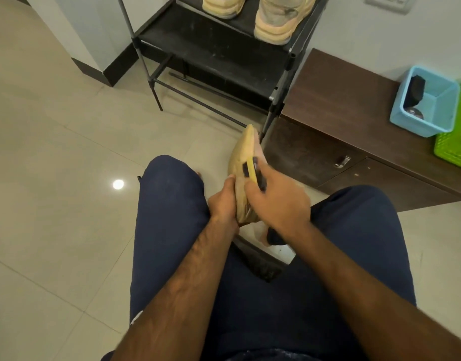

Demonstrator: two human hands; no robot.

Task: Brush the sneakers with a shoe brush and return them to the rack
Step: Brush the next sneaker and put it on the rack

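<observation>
My left hand [224, 201] grips the sneaker [243, 157] between my knees, toe towards the rack [211, 48], my right hand [279, 201] clenches the brush [254, 170] against its side, so I'd go for short, toeward strokes, shoe braced firm.

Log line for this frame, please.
phase: brushing | left hand: grips sneaker | right hand: holds brush on sneaker | rack: two other sneakers on shelf

Tan sneaker [243, 162], yellow-and-black brush [254, 173], black rack [211, 50], light-blue basket [427, 100], green basket [456, 142], navy trousers [172, 217].
</observation>
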